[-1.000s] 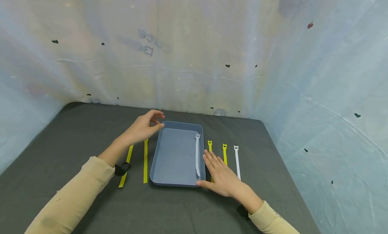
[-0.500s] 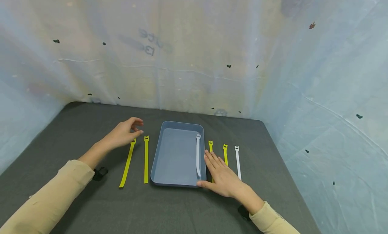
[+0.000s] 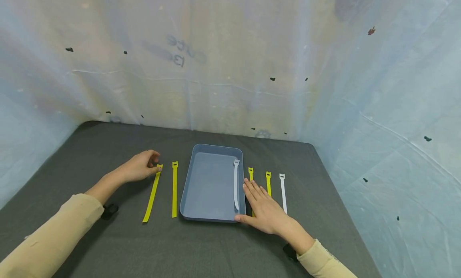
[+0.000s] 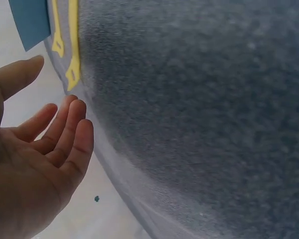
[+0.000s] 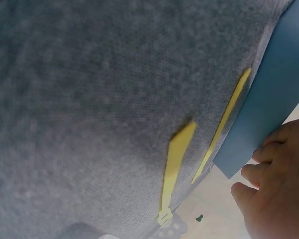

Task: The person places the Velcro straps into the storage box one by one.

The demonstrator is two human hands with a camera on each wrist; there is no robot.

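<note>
A blue-grey tray [image 3: 209,190] lies mid-table with a white strap [image 3: 235,186] along its right inner side. My left hand [image 3: 154,164] rests on the table left of the tray, fingers loosely curled, its thumb right beside the head of the leftmost yellow strap [image 3: 151,196]. In the left wrist view that hand [image 4: 52,82] is relaxed and holds nothing, the strap head [image 4: 72,74] just past its fingertips. My right hand [image 3: 257,202] lies flat beside the tray's right edge, covering part of a yellow strap [image 3: 250,173], with its thumb at the tray's near right corner.
A second yellow strap [image 3: 174,190] lies between the leftmost one and the tray. Right of the tray lie another yellow strap [image 3: 268,180] and a white strap [image 3: 283,192]. Pale sheeting walls the dark grey table [image 3: 108,138] at the back and right.
My left hand has moved left from the tray's far left corner and down to the head of the leftmost yellow strap. The right hand has stayed put.
</note>
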